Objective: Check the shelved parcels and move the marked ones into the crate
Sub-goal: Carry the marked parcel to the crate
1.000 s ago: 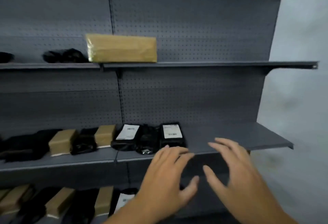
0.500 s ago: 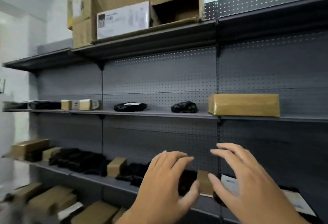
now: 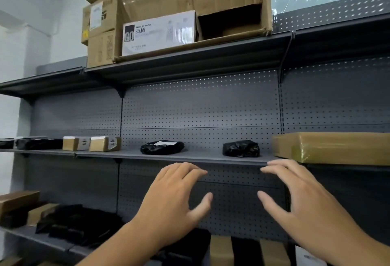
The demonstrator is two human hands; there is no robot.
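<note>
On the middle shelf [image 3: 190, 157] lie a black bagged parcel with a white label [image 3: 162, 147], a second black bagged parcel [image 3: 241, 149] and a long brown taped box [image 3: 337, 147] at the right. Two small brown boxes [image 3: 92, 144] and a black parcel [image 3: 38, 143] sit farther left. My left hand [image 3: 175, 200] and my right hand [image 3: 295, 194] hover just below the shelf edge, fingers spread and holding nothing. No crate is in view.
Large cardboard cartons [image 3: 190, 2] and a white printed box [image 3: 158, 32] stand on the top shelf. The lower shelf holds black bags [image 3: 73, 221] and brown boxes [image 3: 19, 201], partly hidden behind my arms. A white wall [image 3: 12, 55] is at the left.
The view has swung up and left from the lower shelf to the middle and top shelves. Both hands stay raised and empty, now level with the middle shelf edge.
</note>
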